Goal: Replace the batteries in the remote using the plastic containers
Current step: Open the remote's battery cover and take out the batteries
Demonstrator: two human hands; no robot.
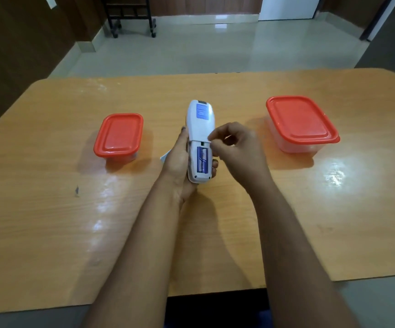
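A white remote [200, 129] is held back side up over the middle of the table, gripped along its lower half by my left hand [178, 159]. Its battery compartment lies uncovered, with a blue battery [202, 160] showing inside. My right hand [233, 147] pinches at the right edge of the remote near the top of the compartment; whether it holds anything is hidden by the fingers. A small clear container with a red lid [118, 136] stands to the left. A bigger red-lidded container [302, 123] stands to the right. Both lids are on.
The wooden table [49, 221] is glossy, with rounded far corners and a small dark chip on its left side. A white scrap [164, 157] peeks out behind my left hand. Beyond the table lie a tiled floor and a black wheeled cart [130, 15].
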